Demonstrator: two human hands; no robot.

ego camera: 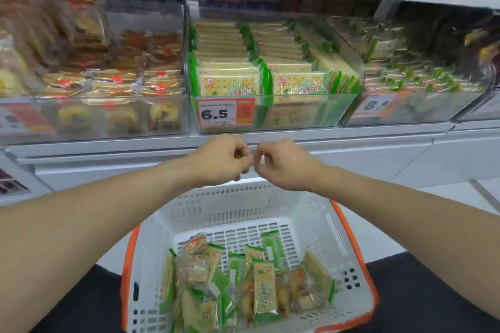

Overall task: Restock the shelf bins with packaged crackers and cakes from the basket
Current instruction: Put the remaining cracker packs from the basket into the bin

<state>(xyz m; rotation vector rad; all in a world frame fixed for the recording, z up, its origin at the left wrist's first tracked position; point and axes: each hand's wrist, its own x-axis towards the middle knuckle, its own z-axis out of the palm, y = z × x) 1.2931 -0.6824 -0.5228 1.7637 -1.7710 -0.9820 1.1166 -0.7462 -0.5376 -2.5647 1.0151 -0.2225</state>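
Both hands, left (220, 158) and right (284, 163), curled with nothing inside, knuckles nearly touching above the basket (351, 246) far edge.

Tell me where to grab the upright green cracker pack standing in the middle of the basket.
Pinch the green cracker pack by its top edge, coming straight down from above. It stands nearly upright among the other packs, so its upper end is free while its lower end is wedged between neighbours in the basket. Either hand could take it: the left hand and right hand hold nothing, as far as shows.
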